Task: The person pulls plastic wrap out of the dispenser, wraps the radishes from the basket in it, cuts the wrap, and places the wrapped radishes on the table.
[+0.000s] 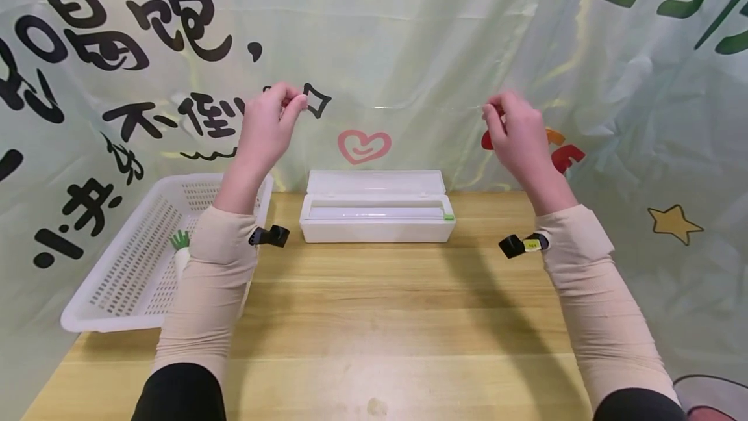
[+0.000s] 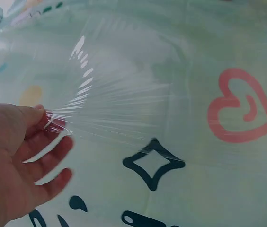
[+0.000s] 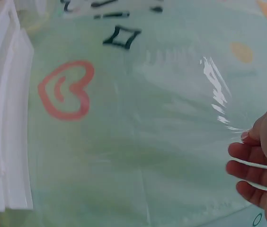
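Observation:
A sheet of clear cling film point(image 2: 119, 111) stretches between my two raised hands, almost invisible in the head view. My left hand point(image 1: 269, 123) pinches one edge between thumb and forefinger, and creases fan out from that grip in the left wrist view. The opposite side is pinched by my right hand point(image 1: 519, 135), its other fingers loosely bent in the right wrist view. Below and between the hands, a white cling film dispenser box point(image 1: 377, 233) sits on the table with its lid point(image 1: 376, 182) raised. A small green piece point(image 1: 448, 217) marks its right front edge.
On the left stands a white perforated basket point(image 1: 82, 325), partly behind the left forearm. Inside lies a white object point(image 1: 182, 257) with a green finger-like top, half hidden by the sleeve. Behind the wooden table point(image 1: 374, 317) hangs a printed pale green curtain point(image 1: 403, 51).

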A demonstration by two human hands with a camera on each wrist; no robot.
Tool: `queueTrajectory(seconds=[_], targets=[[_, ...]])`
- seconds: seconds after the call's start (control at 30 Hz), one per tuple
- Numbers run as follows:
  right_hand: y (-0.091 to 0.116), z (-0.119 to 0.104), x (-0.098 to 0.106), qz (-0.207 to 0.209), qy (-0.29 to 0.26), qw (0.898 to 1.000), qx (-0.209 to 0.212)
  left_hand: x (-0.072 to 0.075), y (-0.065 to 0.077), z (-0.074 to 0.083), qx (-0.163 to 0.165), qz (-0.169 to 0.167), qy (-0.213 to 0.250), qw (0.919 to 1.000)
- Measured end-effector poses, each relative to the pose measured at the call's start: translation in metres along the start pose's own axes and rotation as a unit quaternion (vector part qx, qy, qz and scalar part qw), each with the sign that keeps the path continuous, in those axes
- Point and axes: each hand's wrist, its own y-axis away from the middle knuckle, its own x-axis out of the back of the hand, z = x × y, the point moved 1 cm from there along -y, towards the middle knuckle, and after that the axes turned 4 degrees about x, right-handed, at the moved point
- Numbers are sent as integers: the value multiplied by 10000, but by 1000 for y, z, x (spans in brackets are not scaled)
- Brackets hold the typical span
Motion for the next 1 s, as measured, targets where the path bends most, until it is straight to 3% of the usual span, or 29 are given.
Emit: queueTrajectory(seconds=[0.17,0.37,0.6,0.8,0.9,1.0], targets=[[27,-17,9,172,-928,9951,-307,9,18,-1,387,-353,591,9969],[60,-36,19,-14,-1682,9849,-417,21,43,-6,416,-525,912,9936],[101,-44,28,-222,-1961,9802,-122,31,79,-10,126,-774,1067,9912],[139,-40,31,-390,-2244,9710,732,35,122,-18,-464,-969,585,9925],[159,-33,28,-420,-2691,9556,1129,33,147,-25,-839,-1295,508,9867],[180,-25,21,-585,-3488,9240,1452,29,171,-32,-1061,-1765,621,9766]])
